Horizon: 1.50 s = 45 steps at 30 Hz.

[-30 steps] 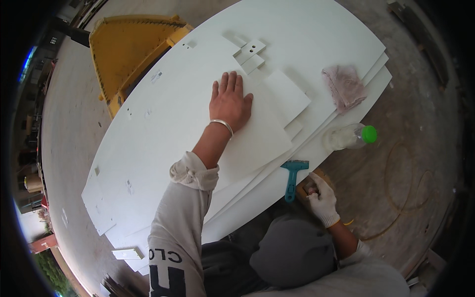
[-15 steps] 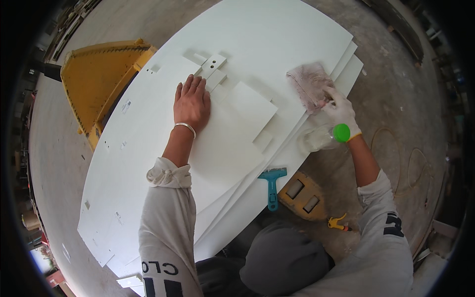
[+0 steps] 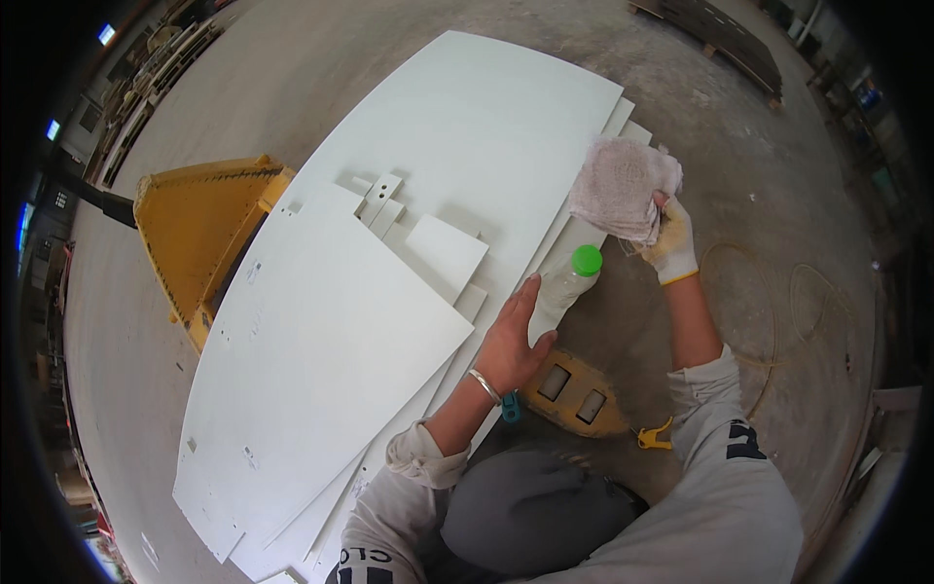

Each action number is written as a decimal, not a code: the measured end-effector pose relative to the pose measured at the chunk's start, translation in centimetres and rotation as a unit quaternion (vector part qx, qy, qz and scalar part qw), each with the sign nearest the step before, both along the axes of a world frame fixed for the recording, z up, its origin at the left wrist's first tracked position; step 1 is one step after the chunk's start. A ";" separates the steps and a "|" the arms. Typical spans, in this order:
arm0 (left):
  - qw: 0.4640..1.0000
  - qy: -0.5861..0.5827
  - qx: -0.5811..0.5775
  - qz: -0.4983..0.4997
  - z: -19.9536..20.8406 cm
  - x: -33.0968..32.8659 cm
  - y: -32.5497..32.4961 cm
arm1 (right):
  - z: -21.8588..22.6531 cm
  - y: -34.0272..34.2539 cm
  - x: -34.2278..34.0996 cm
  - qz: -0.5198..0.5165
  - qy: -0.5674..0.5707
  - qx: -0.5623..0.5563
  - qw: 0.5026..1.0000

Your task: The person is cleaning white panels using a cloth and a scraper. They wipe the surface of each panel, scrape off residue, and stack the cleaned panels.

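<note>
Bare, with a bracelet at the wrist, my left hand [image 3: 511, 343] is beside a clear plastic bottle [image 3: 562, 294] with a green cap. Its thumb and fingers are apart at the bottle's lower part; whether they touch it I cannot tell. In a white glove, my right hand [image 3: 671, 238] is closed on the edge of a folded pinkish cloth [image 3: 623, 190], held up at the right edge of the stacked white panels [image 3: 331, 321]. Below my left wrist peeks the teal handle of a scraper [image 3: 511, 407], the rest hidden.
Small white pieces [image 3: 443, 248] lie on the top panel. Yellow equipment [image 3: 199, 219] stands at the left, and a yellow part with two slots [image 3: 579, 391] juts out on the right. On the floor are a yellow air blow gun [image 3: 655, 436] and a thin hose [image 3: 773, 321].
My left hand has left the top panel and come right and nearer, to the bottle. My right hand has lifted the cloth off the panels. The view has shifted too.
</note>
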State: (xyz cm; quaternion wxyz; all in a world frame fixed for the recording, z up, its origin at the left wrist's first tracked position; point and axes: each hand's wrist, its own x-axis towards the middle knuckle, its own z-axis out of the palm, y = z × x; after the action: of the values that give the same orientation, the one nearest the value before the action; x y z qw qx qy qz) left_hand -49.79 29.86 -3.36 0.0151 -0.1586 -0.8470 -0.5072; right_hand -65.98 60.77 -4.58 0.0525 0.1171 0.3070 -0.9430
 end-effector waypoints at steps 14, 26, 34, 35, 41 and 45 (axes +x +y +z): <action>0.996 -0.038 -0.024 0.072 -1.9 -4.3 6.4 | -1.9 2.4 15.3 -0.143 -0.056 -0.043 0.987; 0.755 0.182 -0.630 -0.015 16.7 0.0 -5.4 | 0.2 -12.7 21.6 0.132 0.027 -0.277 0.951; 0.746 0.138 -0.648 0.073 22.2 5.7 -11.4 | 3.6 -20.5 22.7 0.246 0.065 -0.219 0.942; 0.749 0.131 -0.644 0.076 22.4 6.8 -11.9 | 4.2 -21.2 22.7 0.253 0.082 -0.209 0.941; 0.734 0.071 -0.662 0.131 22.8 12.1 -17.9 | 6.0 -25.7 22.9 0.328 0.026 -0.212 0.920; 0.753 0.113 -0.620 0.191 24.2 14.0 -20.0 | 8.3 -29.4 23.2 0.407 -0.001 -0.204 0.890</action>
State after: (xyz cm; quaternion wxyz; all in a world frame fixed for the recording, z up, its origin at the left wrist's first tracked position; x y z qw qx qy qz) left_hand -35.74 9.86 20.87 0.1058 -0.0243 -0.9805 0.1640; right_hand -42.74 31.34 3.72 0.4550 -0.0310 0.1290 -0.8805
